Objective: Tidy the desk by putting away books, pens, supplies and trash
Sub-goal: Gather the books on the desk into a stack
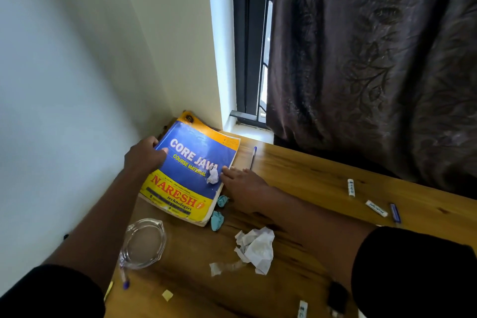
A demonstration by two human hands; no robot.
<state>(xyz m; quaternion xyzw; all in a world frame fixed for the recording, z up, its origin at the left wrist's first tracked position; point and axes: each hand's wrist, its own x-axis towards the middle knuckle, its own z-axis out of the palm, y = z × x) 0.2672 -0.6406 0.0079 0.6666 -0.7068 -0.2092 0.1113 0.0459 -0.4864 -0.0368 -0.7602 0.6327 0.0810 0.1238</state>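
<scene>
Clutter everywhere, so by my reading this tidy-up is barely under way. The book (pixel 192 170), a thick blue-and-yellow paperback, lies flat in the far left corner of the desk (pixel 309 170), tucked against the wall, and it looks like the piece in hand right now. Left hand (pixel 144 156) is on its left edge, fingers curled round the spine side and thumb on the cover. Right hand (pixel 244 186) lies just beside the book's right edge, fingers fairly straight against the side of the pages; whether they get under it I cannot tell.

A small white paper scrap (pixel 213 175) sits on the cover, so lifting will likely tip it off. Still to clear, as I judge it: two teal paper balls (pixel 217 220) near the book's near corner, a big crumpled white sheet (pixel 256 248), a glass dish (pixel 144 242), a blue pen (pixel 253 157) just beyond the right hand, erasers (pixel 350 188) off to the right, plus bits along the near edge.

The book's long axis runs from the near-left edge up toward the window, angled slightly, with its title top pointing into the corner.
</scene>
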